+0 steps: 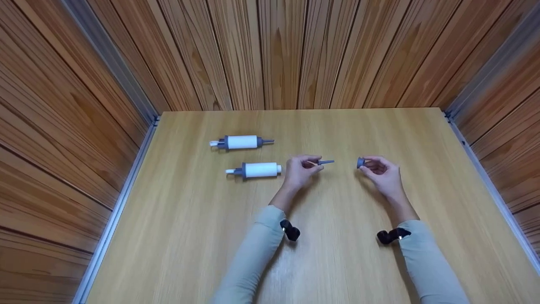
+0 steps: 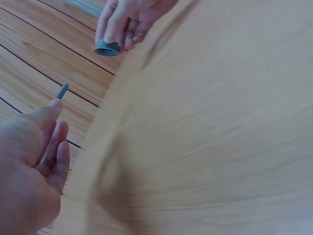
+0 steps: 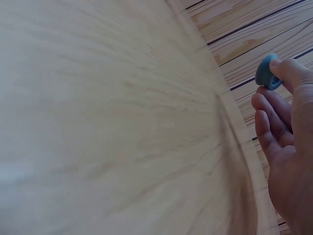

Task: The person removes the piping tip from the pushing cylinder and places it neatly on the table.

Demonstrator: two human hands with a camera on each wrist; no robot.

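Note:
My left hand (image 1: 300, 171) pinches a slim, tapered blue-grey nozzle (image 1: 327, 162) between thumb and fingers, its thin end pointing right. In the left wrist view only the tip of the nozzle (image 2: 62, 91) shows past the thumb. Across a gap to the right, my right hand (image 1: 384, 175) holds a short, flared blue-grey collar (image 1: 360, 163) by its side. The right wrist view shows a ribbed inside in this collar (image 3: 268, 72). Left of my left hand lies a white cylinder (image 1: 260, 169) with a blue-grey flange, a white-tipped rod on its left and a bare white right end.
Behind that cylinder lies a similar white cylinder (image 1: 241, 142), with a blue-grey collar and nozzle on its right end. Both rest on the wooden table (image 1: 177, 202). Wood-plank walls (image 1: 278, 55) stand at the back and sides, with metal rails (image 1: 114, 211) along the table's side edges.

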